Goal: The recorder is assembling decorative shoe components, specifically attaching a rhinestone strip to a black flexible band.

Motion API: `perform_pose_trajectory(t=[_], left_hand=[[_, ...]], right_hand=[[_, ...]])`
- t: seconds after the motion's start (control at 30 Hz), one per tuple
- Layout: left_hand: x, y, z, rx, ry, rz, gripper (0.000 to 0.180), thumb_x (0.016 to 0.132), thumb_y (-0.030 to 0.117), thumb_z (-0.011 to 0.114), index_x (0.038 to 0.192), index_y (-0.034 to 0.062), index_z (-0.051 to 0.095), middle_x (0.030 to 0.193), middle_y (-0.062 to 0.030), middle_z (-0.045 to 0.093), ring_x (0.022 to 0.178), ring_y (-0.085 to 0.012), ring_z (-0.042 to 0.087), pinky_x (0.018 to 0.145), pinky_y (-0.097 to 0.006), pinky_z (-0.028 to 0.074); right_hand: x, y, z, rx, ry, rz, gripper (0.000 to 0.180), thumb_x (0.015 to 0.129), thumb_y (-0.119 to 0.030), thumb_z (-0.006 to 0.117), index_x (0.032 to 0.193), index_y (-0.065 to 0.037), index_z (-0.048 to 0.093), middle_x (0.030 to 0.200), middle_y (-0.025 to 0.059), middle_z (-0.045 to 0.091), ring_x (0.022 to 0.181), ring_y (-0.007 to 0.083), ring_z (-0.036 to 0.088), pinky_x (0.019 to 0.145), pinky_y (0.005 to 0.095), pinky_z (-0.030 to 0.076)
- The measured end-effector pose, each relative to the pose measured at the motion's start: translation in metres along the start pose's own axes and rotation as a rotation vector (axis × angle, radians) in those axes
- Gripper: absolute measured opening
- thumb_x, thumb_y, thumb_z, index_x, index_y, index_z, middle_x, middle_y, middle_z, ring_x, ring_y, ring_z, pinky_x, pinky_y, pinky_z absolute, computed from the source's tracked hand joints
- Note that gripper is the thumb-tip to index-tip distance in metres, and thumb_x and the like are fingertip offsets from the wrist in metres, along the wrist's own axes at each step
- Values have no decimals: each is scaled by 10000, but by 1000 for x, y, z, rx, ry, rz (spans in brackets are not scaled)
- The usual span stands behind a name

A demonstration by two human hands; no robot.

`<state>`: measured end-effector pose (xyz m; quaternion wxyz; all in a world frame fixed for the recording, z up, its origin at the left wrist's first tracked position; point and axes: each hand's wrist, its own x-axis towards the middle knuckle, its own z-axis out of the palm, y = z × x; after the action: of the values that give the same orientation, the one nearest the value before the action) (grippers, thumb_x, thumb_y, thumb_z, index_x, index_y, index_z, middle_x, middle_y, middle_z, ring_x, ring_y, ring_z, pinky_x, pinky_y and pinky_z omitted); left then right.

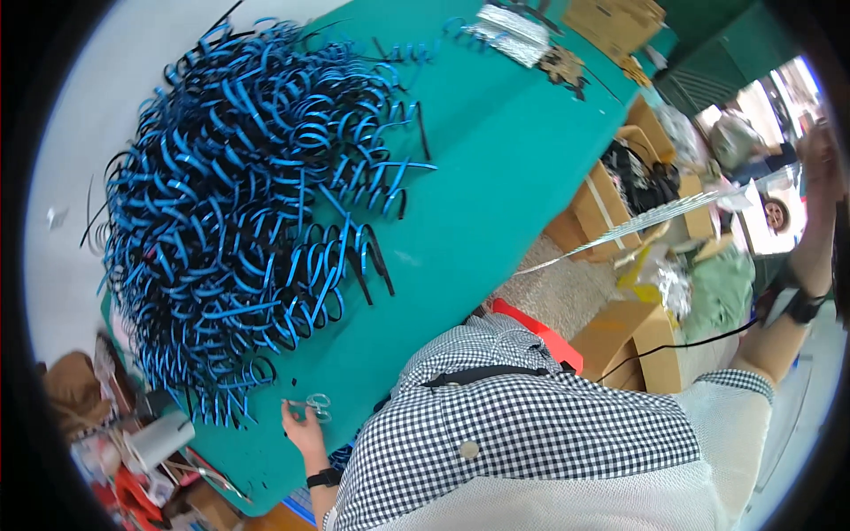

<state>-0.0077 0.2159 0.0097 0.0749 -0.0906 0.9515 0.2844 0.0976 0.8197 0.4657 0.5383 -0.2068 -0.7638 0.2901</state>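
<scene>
Low on the green table, my left hand (304, 432) pinches a small pair of scissors (320, 404) near the blades, the loop handles pointing right. Just beyond it lies a big heap of curled blue and black strips (226, 186), which covers much of the table's left half. Out at the far right my right hand (823, 173) is raised, partly cut by the rim of the picture and blurred. A long bundle of thin silvery strips (655, 215) runs from it down to the left, past the table edge. Its fingers seem closed round the bundle's end.
Open cardboard boxes (598, 208) stand on the floor right of the table (469, 212), one with black items. A foil-like silver packet (513, 35) and a box (615, 25) lie at the table's far end. A white roll (162, 442) and clutter sit at the lower left.
</scene>
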Motion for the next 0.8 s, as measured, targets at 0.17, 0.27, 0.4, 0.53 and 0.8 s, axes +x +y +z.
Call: perform_pose_trajectory(t=[0.17,0.27,0.4,0.53,0.8], left_hand=[[-7,65,-17,20,125,108,340,765,106,632,1079,14,536,950,-122,541,802,-221,556,672,-304,473],[5,163,3,-207,36,271,239,760,72,621,988,13,583,955,-118,564,762,-210,590,665,-280,495],[25,270,30,-244,-163,487,196,767,88,615,954,26,610,942,-114,588,780,-198,601,673,-279,503],[43,331,63,-194,-306,579,227,773,124,614,979,27,617,960,-114,595,779,-201,606,672,-275,503],[94,350,108,-366,-135,332,293,794,125,594,1060,4,570,967,-128,591,705,-165,614,610,-271,486]], right_hand=[[-84,123,83,446,-543,764,147,857,-211,560,863,-65,558,596,-72,433,424,16,318,389,177,238],[-136,170,143,665,-625,1142,138,833,-205,598,897,-85,580,723,-27,531,582,29,450,416,166,273],[-192,193,228,731,-868,1253,147,829,-190,605,910,-70,580,737,-2,560,597,26,452,431,163,280],[-213,183,286,739,-995,1127,164,826,-156,610,928,-31,578,785,32,598,691,54,511,580,180,382],[-229,182,382,658,-1047,656,202,755,-112,642,929,-14,612,831,47,626,749,117,569,686,262,456]])
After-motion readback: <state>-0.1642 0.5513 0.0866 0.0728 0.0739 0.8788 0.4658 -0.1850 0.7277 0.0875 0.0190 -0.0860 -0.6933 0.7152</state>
